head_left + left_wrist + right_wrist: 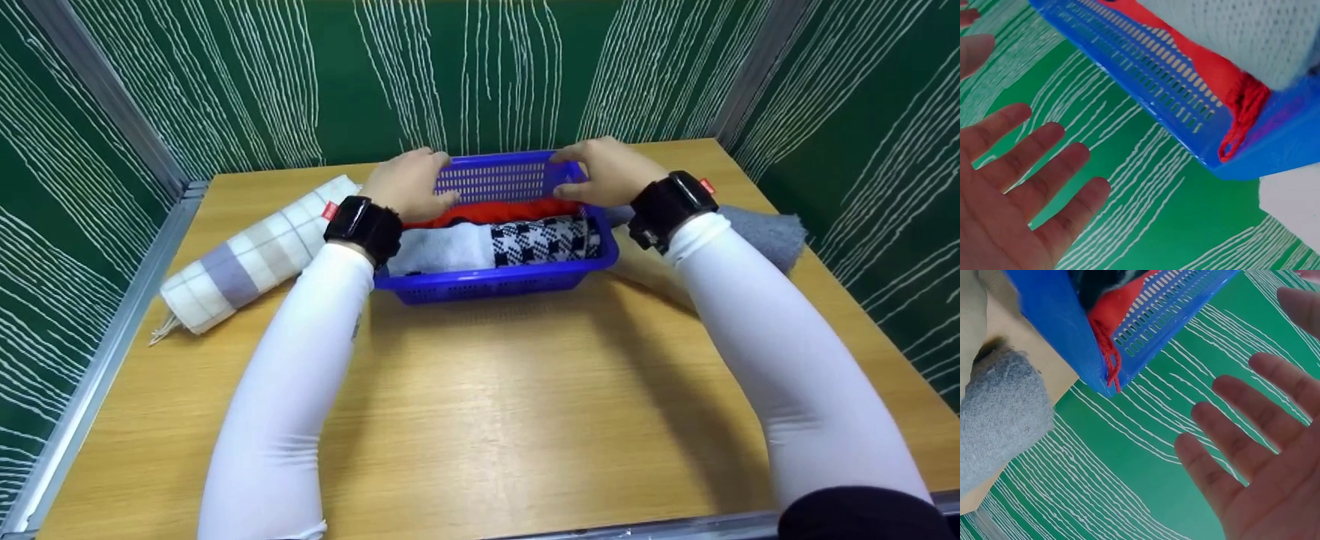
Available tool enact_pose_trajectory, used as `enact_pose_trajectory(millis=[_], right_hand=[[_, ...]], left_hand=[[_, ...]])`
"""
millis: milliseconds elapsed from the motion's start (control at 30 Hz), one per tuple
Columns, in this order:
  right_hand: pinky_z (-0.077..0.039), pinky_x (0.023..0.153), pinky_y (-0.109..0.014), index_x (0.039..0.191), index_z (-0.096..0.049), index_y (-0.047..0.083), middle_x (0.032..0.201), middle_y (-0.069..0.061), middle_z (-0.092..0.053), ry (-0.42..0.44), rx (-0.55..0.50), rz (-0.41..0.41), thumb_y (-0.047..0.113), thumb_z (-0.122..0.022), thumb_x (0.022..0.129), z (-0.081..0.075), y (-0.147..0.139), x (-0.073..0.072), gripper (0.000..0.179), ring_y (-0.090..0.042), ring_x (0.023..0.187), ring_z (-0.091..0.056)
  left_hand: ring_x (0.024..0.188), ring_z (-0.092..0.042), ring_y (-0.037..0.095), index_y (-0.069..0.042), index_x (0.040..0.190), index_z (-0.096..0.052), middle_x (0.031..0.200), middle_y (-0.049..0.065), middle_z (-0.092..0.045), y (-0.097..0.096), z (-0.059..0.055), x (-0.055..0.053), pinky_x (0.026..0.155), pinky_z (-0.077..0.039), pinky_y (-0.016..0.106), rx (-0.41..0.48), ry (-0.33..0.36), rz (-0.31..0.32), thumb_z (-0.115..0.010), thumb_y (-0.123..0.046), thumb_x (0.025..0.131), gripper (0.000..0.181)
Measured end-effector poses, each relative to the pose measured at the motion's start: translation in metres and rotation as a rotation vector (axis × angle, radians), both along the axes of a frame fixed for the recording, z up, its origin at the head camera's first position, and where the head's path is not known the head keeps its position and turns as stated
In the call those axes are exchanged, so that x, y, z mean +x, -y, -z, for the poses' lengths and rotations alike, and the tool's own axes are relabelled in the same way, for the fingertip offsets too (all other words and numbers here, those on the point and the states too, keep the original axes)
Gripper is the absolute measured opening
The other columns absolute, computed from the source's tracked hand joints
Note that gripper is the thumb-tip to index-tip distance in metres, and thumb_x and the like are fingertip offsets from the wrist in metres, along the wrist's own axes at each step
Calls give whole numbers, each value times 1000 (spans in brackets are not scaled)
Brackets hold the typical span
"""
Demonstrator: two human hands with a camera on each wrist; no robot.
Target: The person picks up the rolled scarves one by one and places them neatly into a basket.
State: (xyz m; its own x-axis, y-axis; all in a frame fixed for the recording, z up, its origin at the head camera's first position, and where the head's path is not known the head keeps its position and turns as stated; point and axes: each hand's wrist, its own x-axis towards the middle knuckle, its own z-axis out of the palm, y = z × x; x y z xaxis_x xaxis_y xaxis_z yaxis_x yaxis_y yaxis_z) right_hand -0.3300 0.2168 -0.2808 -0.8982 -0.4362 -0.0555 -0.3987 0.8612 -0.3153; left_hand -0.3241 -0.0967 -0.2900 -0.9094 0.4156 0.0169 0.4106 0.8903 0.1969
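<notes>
A blue plastic basket [480, 279] with slotted walls sits toward the back of the table. Inside it lie a red rolled cloth [480, 211] with fringe and, in front, a roll of knitted fabric [442, 249], pale grey at left and black-and-white patterned at right. My left hand [409, 184] is over the basket's left end, its fingers straight and spread in the left wrist view, apart from the rim. Over the right end is my right hand [611, 171], also with spread fingers [1247, 413] and nothing held. The head view hides parts of both palms.
On the left lies a white checked fabric roll [259, 259] with tassels. A grey fuzzy roll [765, 232] and a beige roll [649, 266] lie to the right, partly behind the right arm. Green panels [337, 75] with white lines enclose the wooden table [480, 420].
</notes>
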Motion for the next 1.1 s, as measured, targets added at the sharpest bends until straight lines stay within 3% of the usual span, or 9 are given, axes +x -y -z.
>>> enact_pose_trajectory(millis=[167,433,767,900,1100], right_hand=[[-37,126,-65,159,-52,3,161,-26,-54,-43,-47,16,32,-73,104,3,-3,6,65,-46,151,-49],[-32,130,-64,160,-52,6,163,-24,-52,-125,-99,22,37,-75,102,8,-8,15,69,-44,155,-45],[-37,125,-68,161,-53,13,161,-23,-55,-231,-110,77,40,-78,100,20,-18,26,72,-46,147,-52],[-34,126,-69,161,-51,9,162,-24,-53,-235,-110,87,44,-77,100,28,-21,29,74,-48,153,-46],[-37,124,-70,160,-52,8,160,-25,-55,-228,-111,111,43,-78,100,35,-23,35,75,-49,150,-48]], left_hand=[[138,-58,34,-4,161,-48,150,19,-60,3,0,6,121,-47,53,-13,-29,9,-61,-44,106,68],[142,-56,37,-8,162,-48,155,18,-57,5,6,14,123,-44,57,-52,-55,6,-60,-48,106,70],[153,-49,39,-11,166,-43,165,19,-50,1,14,28,126,-40,60,-50,-64,27,-59,-51,107,73],[154,-47,41,-10,166,-43,166,20,-49,-3,18,33,127,-39,60,-47,-70,25,-60,-50,107,73],[155,-46,41,-9,166,-43,167,20,-48,-10,24,42,127,-39,59,-54,-105,42,-58,-51,109,72]])
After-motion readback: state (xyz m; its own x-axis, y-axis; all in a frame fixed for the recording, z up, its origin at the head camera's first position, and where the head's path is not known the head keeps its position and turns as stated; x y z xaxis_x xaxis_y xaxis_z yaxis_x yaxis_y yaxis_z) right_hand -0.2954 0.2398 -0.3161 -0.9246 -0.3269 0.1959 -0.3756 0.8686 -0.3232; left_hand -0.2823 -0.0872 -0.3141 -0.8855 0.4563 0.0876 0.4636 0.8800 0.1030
